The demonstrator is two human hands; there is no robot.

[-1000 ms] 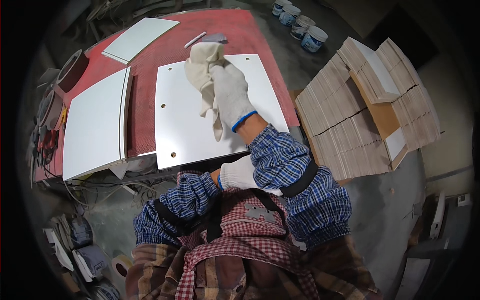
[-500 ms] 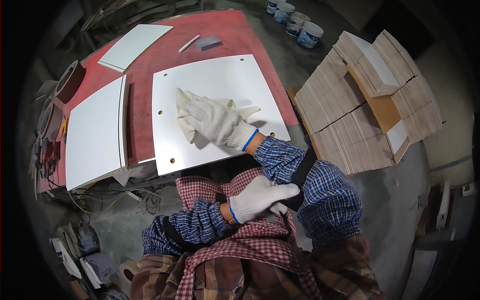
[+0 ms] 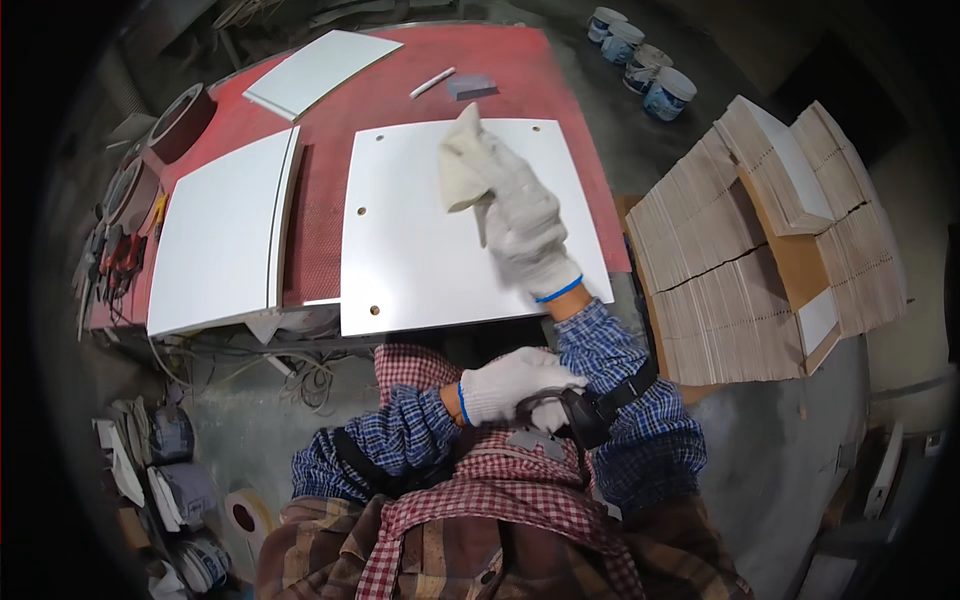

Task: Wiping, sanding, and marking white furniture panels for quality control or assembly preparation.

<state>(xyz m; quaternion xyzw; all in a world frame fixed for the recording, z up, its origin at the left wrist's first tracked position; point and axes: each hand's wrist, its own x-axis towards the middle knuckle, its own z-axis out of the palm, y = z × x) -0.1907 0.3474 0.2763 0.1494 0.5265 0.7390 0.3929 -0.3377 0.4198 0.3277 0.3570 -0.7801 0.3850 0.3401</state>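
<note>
Pressing a pale cloth (image 3: 462,160) onto the white drilled panel (image 3: 430,250), right hand (image 3: 520,225), in a white glove, grips the cloth near the panel's far edge. Panel lies flat on the red tabletop (image 3: 330,180), its near edge overhanging. Left hand (image 3: 515,385), also gloved, is curled against the person's chest, touching a dark strap (image 3: 585,415); can't tell if it holds anything. Two more white panels (image 3: 225,230) sit to the left. Stacked boards (image 3: 760,250) stand off to the right, paint cans (image 3: 650,70) beyond.
</note>
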